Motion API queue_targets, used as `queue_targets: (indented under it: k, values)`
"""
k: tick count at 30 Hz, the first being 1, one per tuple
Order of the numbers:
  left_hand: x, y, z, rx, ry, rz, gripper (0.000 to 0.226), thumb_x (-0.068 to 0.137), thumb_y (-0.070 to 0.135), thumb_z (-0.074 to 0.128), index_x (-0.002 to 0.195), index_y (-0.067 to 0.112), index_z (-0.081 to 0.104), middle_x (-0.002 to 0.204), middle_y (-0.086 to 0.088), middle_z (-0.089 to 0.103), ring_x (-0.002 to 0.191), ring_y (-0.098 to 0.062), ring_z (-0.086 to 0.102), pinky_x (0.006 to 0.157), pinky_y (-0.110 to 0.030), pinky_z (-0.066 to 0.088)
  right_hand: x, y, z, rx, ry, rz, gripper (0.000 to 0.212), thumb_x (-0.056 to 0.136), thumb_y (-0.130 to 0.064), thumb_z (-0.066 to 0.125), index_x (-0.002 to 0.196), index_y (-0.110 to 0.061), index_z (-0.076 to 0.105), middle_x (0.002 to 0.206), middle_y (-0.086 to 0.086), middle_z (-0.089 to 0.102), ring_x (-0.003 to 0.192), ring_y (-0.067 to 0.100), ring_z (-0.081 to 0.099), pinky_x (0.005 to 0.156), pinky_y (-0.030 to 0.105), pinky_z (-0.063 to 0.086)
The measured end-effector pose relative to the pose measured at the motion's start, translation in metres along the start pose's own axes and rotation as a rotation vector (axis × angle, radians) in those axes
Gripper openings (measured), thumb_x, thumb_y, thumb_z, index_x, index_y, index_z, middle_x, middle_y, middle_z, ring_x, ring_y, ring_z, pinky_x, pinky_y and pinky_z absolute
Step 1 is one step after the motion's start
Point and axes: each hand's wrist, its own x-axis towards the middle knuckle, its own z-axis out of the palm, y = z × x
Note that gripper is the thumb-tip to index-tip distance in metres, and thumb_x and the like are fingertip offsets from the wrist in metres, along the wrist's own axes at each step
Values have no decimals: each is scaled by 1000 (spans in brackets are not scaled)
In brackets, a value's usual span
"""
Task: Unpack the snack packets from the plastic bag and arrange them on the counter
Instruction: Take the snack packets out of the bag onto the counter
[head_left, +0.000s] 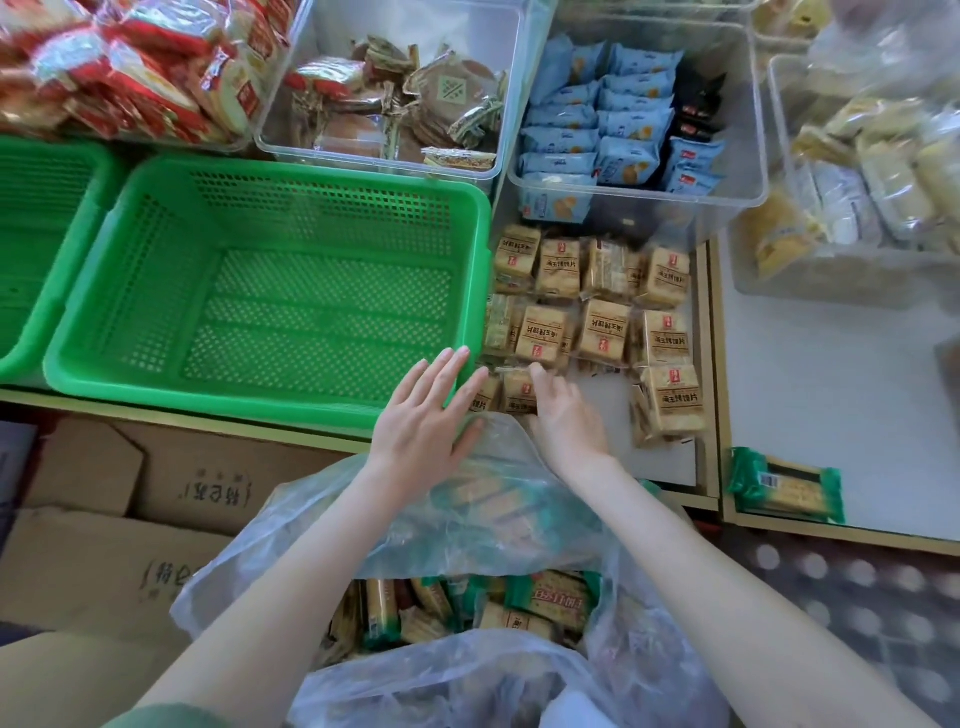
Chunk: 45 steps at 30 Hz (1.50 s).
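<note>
A clear plastic bag (415, 670) lies open below me, with several green-edged and tan snack packets (545, 603) inside. Several tan snack packets (597, 306) lie in rows on the white counter (608, 395). My right hand (563, 410) rests on a tan packet (519, 392) in the nearest row, fingers curled over it. My left hand (428, 415) hovers flat with fingers spread over the corner of the green basket (130, 291), just left of that packet, holding nothing.
A second green basket (31, 234) is at the far left. Clear bins at the back hold red packets (130, 67), brown wafers (395, 104), blue packets (613, 119) and yellow packets (872, 176). A green packet (784, 486) lies on the right counter. Cardboard boxes (104, 519) stand below.
</note>
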Motion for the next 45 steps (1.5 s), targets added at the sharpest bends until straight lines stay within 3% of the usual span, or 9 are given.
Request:
queue_targets:
  k: [4, 11, 16, 20, 24, 33, 37, 42, 45]
  values:
    - [-1, 1, -4, 65, -55, 6, 61, 95, 46, 33, 143, 12, 44, 150, -17, 38, 141, -31, 32, 116, -48, 16, -15, 8, 9, -144, 24, -39, 83, 92, -5, 49, 153, -24, -4, 147, 9, 33, 119, 28, 37, 91, 38, 40]
    - [-38, 29, -13, -10, 25, 52, 55, 97, 40, 36, 149, 23, 31, 157, -12, 21, 145, -30, 15, 117, -53, 3, -29, 14, -8, -43, -186, 17, 64, 103, -27, 31, 153, -32, -10, 159, 4, 15, 134, 31, 24, 110, 48, 26]
    - [-79, 48, -8, -37, -272, 84, 61, 100, 56, 9, 152, 30, 28, 159, -9, 20, 147, -29, 18, 115, -52, 0, -43, 22, -19, 140, -361, -62, 69, 103, -17, 30, 149, -38, -18, 155, 13, 28, 125, 30, 46, 104, 41, 36]
    - [-105, 48, -11, -86, -399, 24, 73, 87, 72, 2, 152, 41, -6, 162, -1, -8, 149, -21, -8, 114, -49, -18, -65, 15, -24, 340, -200, -89, 58, 104, -42, 25, 153, -30, -3, 159, 6, 18, 146, 22, 18, 117, 40, 12]
    - [-123, 37, -19, -125, -416, 54, 89, 76, 86, 11, 150, 43, -15, 160, 1, -18, 144, -20, -26, 112, -53, -22, -106, 15, -28, 109, -102, -181, 88, 76, -83, 1, 151, -38, -3, 161, -6, 10, 147, 12, 4, 116, 43, -4]
    - [-160, 78, 7, -98, -547, 405, 116, 66, 91, 33, 142, 32, -32, 152, 1, -29, 142, -26, -28, 111, -62, -17, -213, 46, 19, -349, -230, -104, 94, 62, -86, -1, 139, -41, -30, 153, -5, -30, 138, 14, -33, 105, 52, -28]
    - [-174, 93, 32, -1, -592, 357, 115, 79, 75, 49, 144, 24, -31, 159, -6, -21, 145, -29, -22, 113, -59, -14, -238, 58, 41, -266, -171, -19, 90, 73, -84, 9, 150, -38, -7, 158, -9, -11, 145, 15, -19, 112, 55, -17]
    - [-188, 87, 39, -130, -443, 343, 103, 77, 77, 47, 152, 10, 24, 156, -13, 29, 143, -33, 28, 117, -50, 18, -243, 31, 44, -181, 15, -100, 75, 82, -62, 40, 141, -16, 47, 144, 5, 48, 135, 20, 31, 111, 51, 11]
    - [-204, 87, 42, -159, -317, 341, 89, 82, 69, 40, 142, 3, 43, 144, -16, 46, 130, -31, 49, 108, -47, 39, -236, 0, 46, -81, 102, -323, 62, 83, -50, 49, 129, -10, 58, 122, 4, 62, 115, 21, 51, 104, 38, 22]
